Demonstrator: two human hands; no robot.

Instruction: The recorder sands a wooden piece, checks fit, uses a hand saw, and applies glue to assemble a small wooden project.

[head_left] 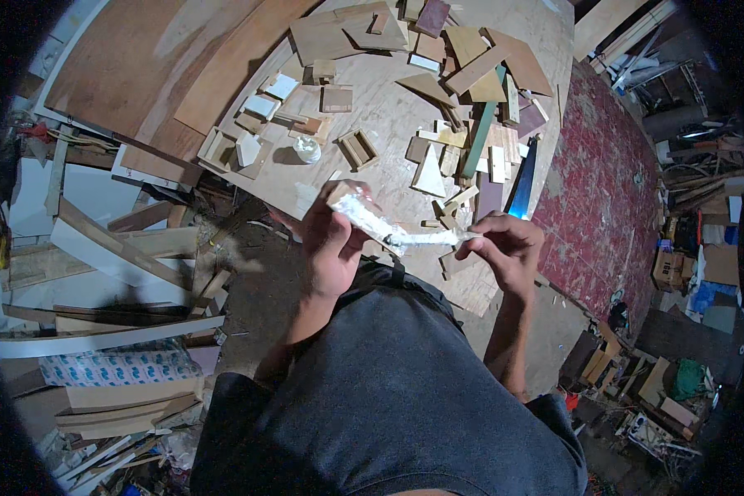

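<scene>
My left hand (331, 258) grips a small wooden piece (364, 215) in front of my body, its upper face smeared with a thick white paste. Between the thumb and fingers of my right hand (511, 250) is a thin stick (428, 239), coated in white along much of its length. Its far tip meets the lower right end of the smeared wood. Whether that tip has bristles, I cannot make out. On the table beyond my left hand stands a small round jar (307, 150) with white in it. A small open wooden box (358, 150) sits to its right.
Wood offcuts (428, 172) crowd the right side of the plywood table (380, 91). A handsaw blade (524, 180) lies at its right edge. Large boards (140, 66) cover the back left. Scrap wood (124, 248) is piled on the left, and a worn red surface (599, 190) spreads right.
</scene>
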